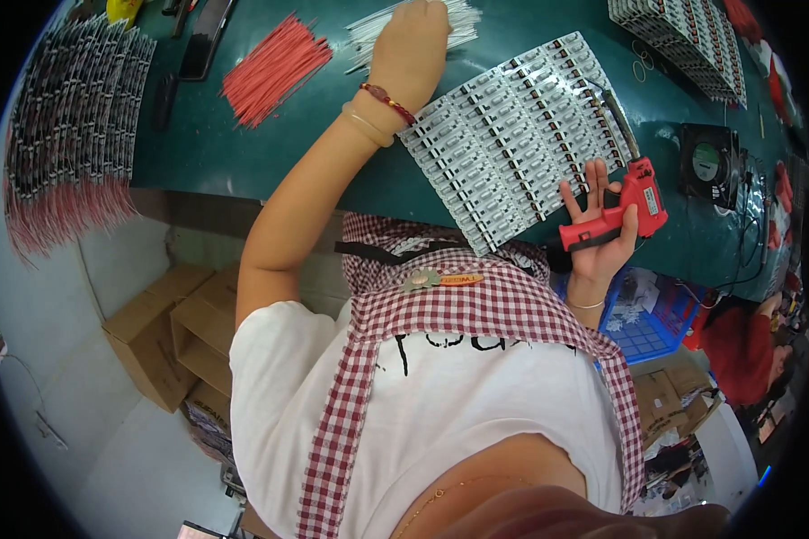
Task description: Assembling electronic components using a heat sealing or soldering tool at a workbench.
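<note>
My left hand (411, 54) reaches over a bundle of thin white wires (463, 25) on the table's far side. Its fingers are curled, and the fingertips are hidden, so whatever they pinch does not show. A red soldering gun (640, 199) rests in my right hand (600, 256), with the thumb round its handle and several fingers stretched out. Its dark metal tip (618, 117) points away, over the right edge of a panel of small grey-white parts (512, 139) set in rows. That panel lies between my hands, its near corner close to my checked apron (458, 310).
Red wires (277, 70) lie in a pile left of the white ones. Wired panels (79, 117) hang over the table's left end. Stacked panels (683, 40) stand far right, near a black fan-like device (708, 162). A blue basket (647, 314) and cardboard boxes (166, 332) sit lower.
</note>
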The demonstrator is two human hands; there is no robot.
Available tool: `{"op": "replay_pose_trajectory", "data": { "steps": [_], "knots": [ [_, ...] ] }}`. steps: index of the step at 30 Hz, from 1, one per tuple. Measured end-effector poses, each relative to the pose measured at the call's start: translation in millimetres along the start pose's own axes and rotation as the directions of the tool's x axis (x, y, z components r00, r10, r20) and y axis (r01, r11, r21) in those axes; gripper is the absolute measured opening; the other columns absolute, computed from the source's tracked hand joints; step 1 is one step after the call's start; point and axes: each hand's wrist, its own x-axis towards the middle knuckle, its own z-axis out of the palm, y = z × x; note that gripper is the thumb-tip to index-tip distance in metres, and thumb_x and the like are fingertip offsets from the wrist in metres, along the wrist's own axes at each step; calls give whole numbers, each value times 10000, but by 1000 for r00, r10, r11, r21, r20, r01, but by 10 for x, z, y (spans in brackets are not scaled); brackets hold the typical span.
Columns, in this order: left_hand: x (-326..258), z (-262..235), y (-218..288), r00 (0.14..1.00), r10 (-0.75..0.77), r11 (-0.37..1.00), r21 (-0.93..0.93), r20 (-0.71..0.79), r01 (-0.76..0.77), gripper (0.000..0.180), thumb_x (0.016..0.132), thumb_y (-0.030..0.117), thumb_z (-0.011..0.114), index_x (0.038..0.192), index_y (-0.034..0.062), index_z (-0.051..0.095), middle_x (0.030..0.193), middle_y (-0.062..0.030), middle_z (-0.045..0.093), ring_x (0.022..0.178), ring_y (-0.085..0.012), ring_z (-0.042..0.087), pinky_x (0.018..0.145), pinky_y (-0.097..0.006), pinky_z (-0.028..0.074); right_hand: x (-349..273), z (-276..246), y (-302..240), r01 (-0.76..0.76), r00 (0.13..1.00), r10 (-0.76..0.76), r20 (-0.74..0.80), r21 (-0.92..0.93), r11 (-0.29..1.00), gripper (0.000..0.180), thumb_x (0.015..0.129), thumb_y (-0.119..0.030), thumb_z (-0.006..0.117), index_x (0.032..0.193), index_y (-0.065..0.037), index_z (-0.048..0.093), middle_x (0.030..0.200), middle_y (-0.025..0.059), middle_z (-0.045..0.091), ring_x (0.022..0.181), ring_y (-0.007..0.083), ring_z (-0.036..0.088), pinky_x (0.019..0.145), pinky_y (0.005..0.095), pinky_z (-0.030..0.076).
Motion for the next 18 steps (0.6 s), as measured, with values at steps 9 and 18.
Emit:
{"op": "replay_pose_trajectory", "data": {
  "steps": [9,18],
  "knots": [
    [47,-521,98,943,-314,557,-783,112,279,266,1085,183,435,971,0,592,901,-20,639,844,-103,518,812,-269,442,25,34,94,74,996,-71,-47,59,995,334,987,-359,555,1143,-68,609,1406,201,538,1400,327,425,1139,668,329],
    [-292,-248,249,937,-342,463,-881,-77,97,250,1088,172,446,1218,-30,513,900,-54,599,858,-119,580,813,-261,488,41,11,91,90,995,-89,-52,22,996,323,982,-344,557,1143,-68,606,1399,213,545,1400,344,427,1140,674,323]
  ]
}}
